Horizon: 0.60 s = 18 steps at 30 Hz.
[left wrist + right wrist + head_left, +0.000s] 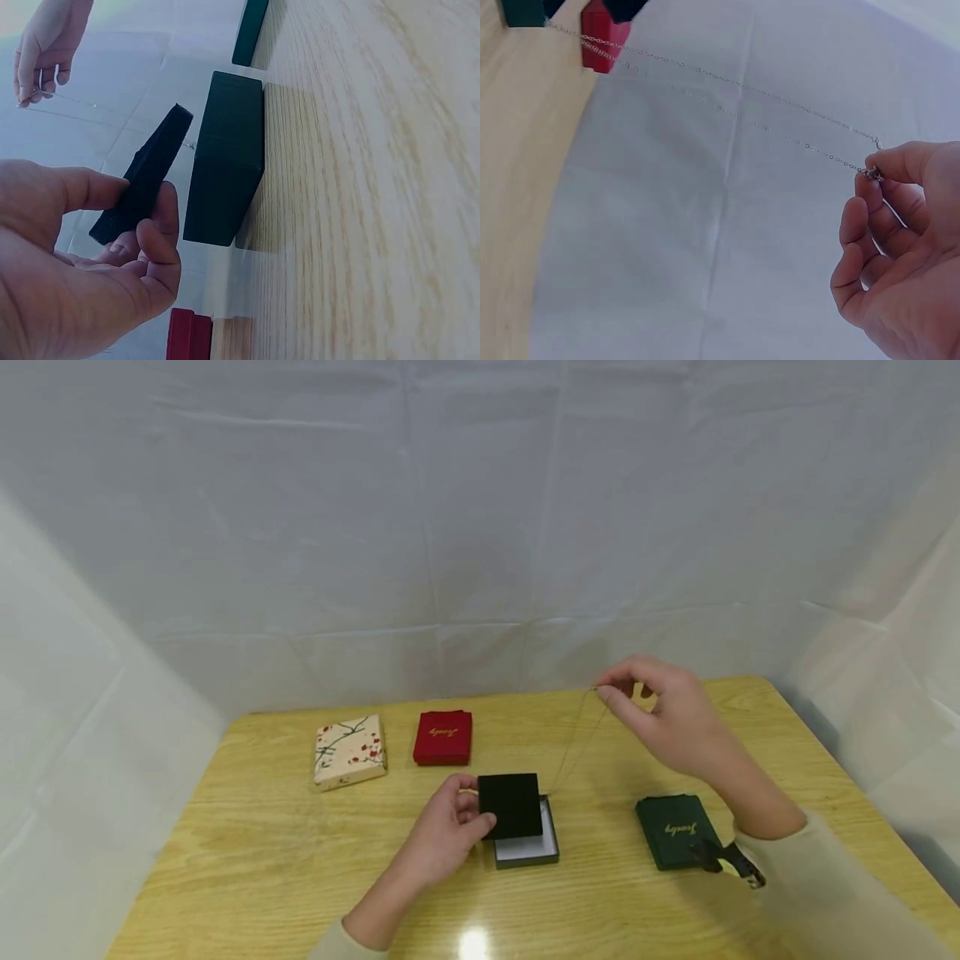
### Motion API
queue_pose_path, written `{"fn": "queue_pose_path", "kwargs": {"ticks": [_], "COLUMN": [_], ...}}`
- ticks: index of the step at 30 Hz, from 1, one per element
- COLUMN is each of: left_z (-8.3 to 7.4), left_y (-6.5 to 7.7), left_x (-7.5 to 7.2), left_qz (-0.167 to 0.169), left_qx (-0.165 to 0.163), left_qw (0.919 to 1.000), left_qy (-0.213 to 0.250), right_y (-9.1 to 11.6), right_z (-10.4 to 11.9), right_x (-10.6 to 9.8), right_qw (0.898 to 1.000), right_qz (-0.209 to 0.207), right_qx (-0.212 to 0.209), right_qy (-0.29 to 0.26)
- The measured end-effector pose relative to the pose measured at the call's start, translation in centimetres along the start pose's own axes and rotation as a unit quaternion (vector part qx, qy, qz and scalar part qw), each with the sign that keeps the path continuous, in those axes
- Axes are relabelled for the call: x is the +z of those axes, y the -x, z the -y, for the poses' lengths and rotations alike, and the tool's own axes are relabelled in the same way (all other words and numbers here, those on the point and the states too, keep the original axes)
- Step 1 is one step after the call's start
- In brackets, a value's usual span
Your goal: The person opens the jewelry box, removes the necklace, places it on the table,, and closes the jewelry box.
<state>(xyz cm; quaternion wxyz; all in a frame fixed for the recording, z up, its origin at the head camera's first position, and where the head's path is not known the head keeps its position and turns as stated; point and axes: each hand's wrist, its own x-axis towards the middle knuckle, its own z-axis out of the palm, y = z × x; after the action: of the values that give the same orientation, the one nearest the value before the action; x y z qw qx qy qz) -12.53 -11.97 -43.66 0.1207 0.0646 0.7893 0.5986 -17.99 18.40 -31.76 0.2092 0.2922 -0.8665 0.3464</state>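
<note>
In the head view my left hand [442, 831] pinches a square black foam pad [510, 806] between thumb and fingers. The pad is tilted over a small dark green box base [527, 862] with a pale inside, hiding part of it. My right hand [667, 714], raised to the right, pinches the end of a thin chain necklace [572, 739] between thumb and index finger. Two strands of the chain [742, 86] slope down to the box's edge in the right wrist view. The left wrist view shows the pad [146, 176] held beside the box base [225, 157].
A dark green lid [675, 831] with gold lettering lies on the right, under the right wrist's black strap [738, 860]. Farther back are a red jewelry box [443, 737] and a cream flower-patterned box [350, 752]. White sheeting [480, 527] surrounds the wooden table [247, 860].
</note>
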Motion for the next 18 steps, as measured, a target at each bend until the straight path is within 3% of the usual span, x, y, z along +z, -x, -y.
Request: {"fn": "queue_pose_path", "kwargs": {"ticks": [9,18], "left_z": [0.0,0.2], "left_y": [0.0,-0.2], "left_x": [0.1,0.1], "left_qz": [-0.004,-0.003], "left_qx": [-0.004,-0.003], "left_qw": [1.0,0.9999], "left_qy": [0.006,0.012], "right_y": [0.0,-0.1], "right_z": [-0.1,-1.6], "right_x": [-1.1,-1.3], "right_qw": [1.0,0.999], "right_qz": [-0.019,-0.028], "right_qx": [-0.007,0.006], "right_qy": [0.01,0.023]}}
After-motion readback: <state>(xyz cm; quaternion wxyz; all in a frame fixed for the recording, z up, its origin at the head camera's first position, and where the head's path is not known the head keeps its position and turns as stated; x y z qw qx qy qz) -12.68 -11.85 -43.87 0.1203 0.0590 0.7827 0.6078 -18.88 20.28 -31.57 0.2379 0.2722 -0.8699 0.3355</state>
